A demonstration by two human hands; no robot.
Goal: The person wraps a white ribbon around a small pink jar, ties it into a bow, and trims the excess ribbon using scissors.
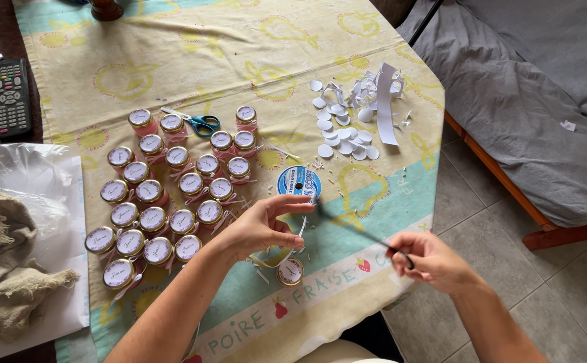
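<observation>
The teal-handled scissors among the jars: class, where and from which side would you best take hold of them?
Probably by the teal handle loops of the scissors, coming from the right: the loops face the open cloth, while the blades point left between the jars.

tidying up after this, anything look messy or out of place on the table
White paper scraps and punched circles lie scattered at the tablecloth's right edge, tiny bits strewn nearby. One small jar sits apart from the clustered jars.
</observation>
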